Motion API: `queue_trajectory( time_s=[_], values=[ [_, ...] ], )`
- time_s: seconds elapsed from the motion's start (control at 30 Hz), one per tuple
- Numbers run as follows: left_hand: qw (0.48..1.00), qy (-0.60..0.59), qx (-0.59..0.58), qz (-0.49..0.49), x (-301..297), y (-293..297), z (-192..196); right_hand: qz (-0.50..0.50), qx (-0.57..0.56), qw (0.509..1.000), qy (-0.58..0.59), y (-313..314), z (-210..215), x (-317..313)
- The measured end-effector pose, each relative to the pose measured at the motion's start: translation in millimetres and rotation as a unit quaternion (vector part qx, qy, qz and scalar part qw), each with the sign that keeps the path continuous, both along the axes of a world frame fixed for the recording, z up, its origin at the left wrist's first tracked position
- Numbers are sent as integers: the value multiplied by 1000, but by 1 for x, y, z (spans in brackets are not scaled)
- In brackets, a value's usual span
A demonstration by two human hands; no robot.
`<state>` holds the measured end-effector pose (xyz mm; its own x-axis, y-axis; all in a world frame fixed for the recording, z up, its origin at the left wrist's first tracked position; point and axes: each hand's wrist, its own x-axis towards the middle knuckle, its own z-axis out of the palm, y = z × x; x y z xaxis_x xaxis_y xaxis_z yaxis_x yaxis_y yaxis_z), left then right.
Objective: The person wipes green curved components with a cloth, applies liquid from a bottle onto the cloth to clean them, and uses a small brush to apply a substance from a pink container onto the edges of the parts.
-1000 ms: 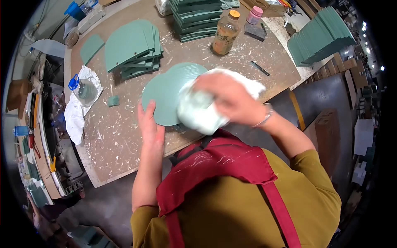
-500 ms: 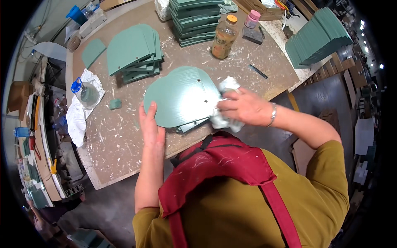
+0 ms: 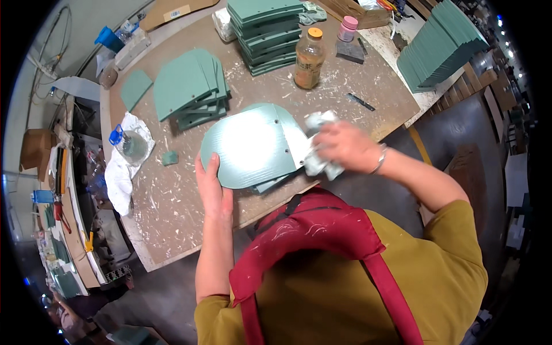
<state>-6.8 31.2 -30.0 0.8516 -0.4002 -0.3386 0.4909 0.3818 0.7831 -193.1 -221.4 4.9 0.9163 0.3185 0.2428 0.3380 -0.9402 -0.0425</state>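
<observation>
A rounded, pale green board point(image 3: 247, 144) with small holes near its right side lies in front of me, shiny with reflected light, over other green pieces that show at its lower edge. My left hand point(image 3: 211, 181) grips its left edge, thumb on top and the other fingers partly hidden beside and below it. At the opposite edge, my right hand point(image 3: 348, 146) is closed on a crumpled white rag point(image 3: 328, 167), slightly blurred. The rag is against or just beside the board's right edge; I cannot tell which.
Stacked green boards point(image 3: 187, 80) lie at the back left, with a taller stack point(image 3: 267, 40) behind. A bottle with an orange cap point(image 3: 310, 60), a dark blade-like tool point(image 3: 361, 102) and a grey block point(image 3: 349, 53) lie beyond. A blue-capped jug point(image 3: 131, 145) stands on white cloth at left.
My right hand and the rag have shifted a little to the right along the board's edge. The board is tilted or turned slightly in my left hand, and the whole view has shifted a little.
</observation>
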Motion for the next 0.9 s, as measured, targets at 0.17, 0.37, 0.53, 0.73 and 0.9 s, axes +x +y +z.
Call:
queue_trajectory(
  time_s=[0.17,0.37,0.53,0.73,0.9],
  values=[
    [997,-35,-63,-5,21,-1,17,-181,56,979,70,-61,1,-20],
    [992,-91,-66,60,49,-17,31,-194,312,928,54,-6,40,7],
    [840,-533,102,-7,27,-24,115,-76,565,818,84,34,83,22],
    [773,-623,76,-87,4,-33,151,-127,566,813,40,32,57,23],
    [725,-630,203,-192,18,-26,119,-87,700,708,-38,36,29,22]
  ],
)
